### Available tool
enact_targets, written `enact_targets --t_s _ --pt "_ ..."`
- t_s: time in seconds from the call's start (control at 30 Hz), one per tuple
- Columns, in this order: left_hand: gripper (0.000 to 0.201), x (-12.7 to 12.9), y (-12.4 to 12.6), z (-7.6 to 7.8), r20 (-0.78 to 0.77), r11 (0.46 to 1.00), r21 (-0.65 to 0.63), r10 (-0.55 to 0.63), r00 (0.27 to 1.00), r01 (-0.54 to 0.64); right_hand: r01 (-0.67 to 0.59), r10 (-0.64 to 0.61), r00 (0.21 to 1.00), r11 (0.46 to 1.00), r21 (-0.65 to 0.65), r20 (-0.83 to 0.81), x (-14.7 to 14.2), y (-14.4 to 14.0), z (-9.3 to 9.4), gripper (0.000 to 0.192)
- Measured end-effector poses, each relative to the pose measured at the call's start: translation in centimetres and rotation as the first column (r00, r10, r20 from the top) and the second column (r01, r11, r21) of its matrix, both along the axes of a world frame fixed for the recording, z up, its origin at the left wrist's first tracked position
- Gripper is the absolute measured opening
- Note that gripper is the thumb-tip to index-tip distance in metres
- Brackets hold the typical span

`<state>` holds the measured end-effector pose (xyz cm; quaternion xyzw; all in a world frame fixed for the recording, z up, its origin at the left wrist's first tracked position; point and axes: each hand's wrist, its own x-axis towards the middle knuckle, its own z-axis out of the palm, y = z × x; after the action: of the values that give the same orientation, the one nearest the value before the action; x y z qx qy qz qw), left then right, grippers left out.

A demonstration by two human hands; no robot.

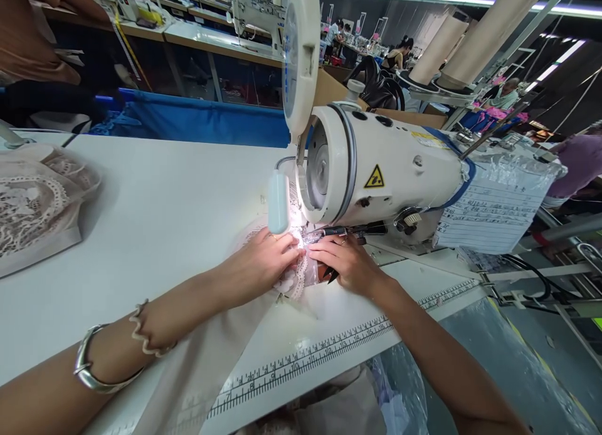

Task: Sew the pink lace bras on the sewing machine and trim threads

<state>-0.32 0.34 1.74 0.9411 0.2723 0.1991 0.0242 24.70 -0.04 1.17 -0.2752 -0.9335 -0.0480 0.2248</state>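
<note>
Silver bracelet [84, 371] on L arm [197, 297]; L hand [263, 261] & R hand [353, 264], fingers half-bent, press lace [300, 277], pinching can't tell; if lace slips, sewing machine [390, 162] prob. stitches crooked.

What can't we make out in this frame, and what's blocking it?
All in the head view:
- Needle tip: lost in the glare and clutter near the fingers.
- Lace fabric: partly covered by the left hand.
- Dark pointed tool: mostly hidden by the right hand.
- Lace pile: cut off by the left edge.
- Handwritten sheet: writing too small to read.
</note>
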Motion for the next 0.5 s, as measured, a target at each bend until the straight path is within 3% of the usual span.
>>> enact_targets --t_s 0.23,0.5 --pt "0.028 0.30 0.04 -0.46 -0.046 0.997 0.045 -0.057 0.997 0.059 -0.020 0.020 1.000 1.000 0.019 -0.014 -0.04 0.05 -0.11 0.028" --pt "0.028 0.31 -0.16 -0.40 -0.030 0.997 0.076 -0.019 0.999 0.021 -0.026 0.027 0.999 0.999 0.035 -0.020 -0.09 0.02 -0.11 0.030"
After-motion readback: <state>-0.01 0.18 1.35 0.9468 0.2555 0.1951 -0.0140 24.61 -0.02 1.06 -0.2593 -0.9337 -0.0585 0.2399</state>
